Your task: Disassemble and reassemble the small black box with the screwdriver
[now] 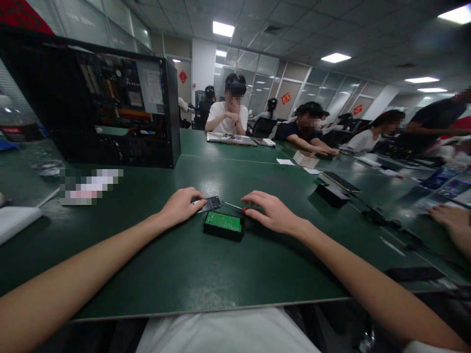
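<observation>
My left hand [183,208] has its thumb on top of a thin black plate [211,203], pinching its left end close to the tabletop. In front of the plate is a small black box [224,232] with a green circuit board [222,220] seated in it, face up. My right hand [270,212] hovers low to the right of the box, thumb and fingers apart. By its thumb tip is a screwdriver [233,205] with a thin metal shaft pointing left and a red part at the thumb; the rest of its handle is hidden.
An opened black computer case [171,117] stands at the back left, with plastic bottles [40,147] beside it. To the right are a black box-like part [331,195], a small carton [306,159] and cables [397,230]. Other people sit around the green table [154,279]; a neighbour's hand [451,220] rests at the right.
</observation>
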Motion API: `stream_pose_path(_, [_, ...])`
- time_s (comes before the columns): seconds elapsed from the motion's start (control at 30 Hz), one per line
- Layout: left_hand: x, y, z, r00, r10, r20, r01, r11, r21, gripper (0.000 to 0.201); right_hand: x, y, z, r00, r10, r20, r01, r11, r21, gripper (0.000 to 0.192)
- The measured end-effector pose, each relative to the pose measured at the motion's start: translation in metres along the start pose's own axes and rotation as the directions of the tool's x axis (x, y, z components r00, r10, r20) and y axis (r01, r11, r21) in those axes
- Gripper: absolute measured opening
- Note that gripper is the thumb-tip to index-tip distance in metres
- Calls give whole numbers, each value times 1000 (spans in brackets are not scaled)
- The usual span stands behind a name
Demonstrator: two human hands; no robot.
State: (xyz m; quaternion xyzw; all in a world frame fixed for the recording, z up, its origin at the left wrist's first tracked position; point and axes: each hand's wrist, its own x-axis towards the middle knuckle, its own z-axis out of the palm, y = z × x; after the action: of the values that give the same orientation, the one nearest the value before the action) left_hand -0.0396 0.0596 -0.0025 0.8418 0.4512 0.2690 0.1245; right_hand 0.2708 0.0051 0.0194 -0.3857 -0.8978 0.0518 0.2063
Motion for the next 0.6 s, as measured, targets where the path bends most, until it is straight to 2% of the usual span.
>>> stream_pose_path(0.13, [1,0,1,1000,-12,-29,12,1000,6,36,1,-37,13,998,-63,27,62,997,45,70])
stream_pose_path(0.23, [-1,5,-1,996,-63,-70,56,993,-99,35,0,-58,21,995,-49,91,48,999,6,64])
stream_pose_path(0.3, [-2,12,-2,990,-118,-73,101,974,-205,35,0,-63,19,993,-43,106,40,999,31,59])
stream_pose_path(0.37, [-4,19,-1,985,-169,-30,151,935,-320,38,-1,-61,11,995,-46,85,40,997,69,58])
stream_pose_path(0.47, [-7,30,3,965,-258,-51,208,868,-451,35,-3,-48,-10,1000,-17,0,17,996,86,52])
stream_pose_path(0.6, [-10,37,8,973,-229,-12,192,841,-506,31,-9,-19,-46,977,110,-183,-107,994,30,49])
